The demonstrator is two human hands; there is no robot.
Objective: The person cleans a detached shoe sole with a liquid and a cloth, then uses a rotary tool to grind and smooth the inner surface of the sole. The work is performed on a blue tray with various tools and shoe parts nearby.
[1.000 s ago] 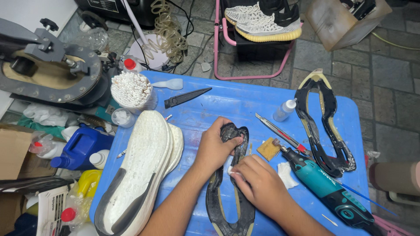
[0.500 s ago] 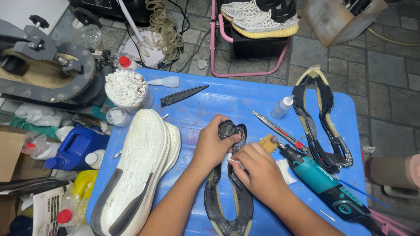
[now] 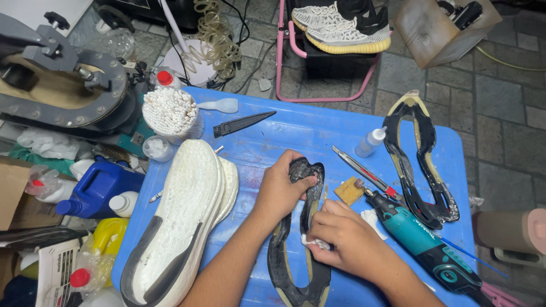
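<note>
Surface: a blue table (image 3: 318, 128) on a tiled floor, crowded with tools; bare blue shows mainly along its far edge.
Black outsole (image 3: 298, 250): lies lengthwise at the table's middle, its near end reaching the front edge.
Left hand (image 3: 281, 190): closed around the outsole's far end, pinning it down.
Right hand (image 3: 341, 239): fingers pinched on a small white wad (image 3: 311, 241), pressed to the outsole's right rim.
White soles (image 3: 182, 222): stacked just left of the left forearm, near end at the table's front-left edge.
Rotary tool (image 3: 421, 241): just right of the right hand.
Second outsole (image 3: 418, 162): near the right edge, well apart from the hands.
</note>
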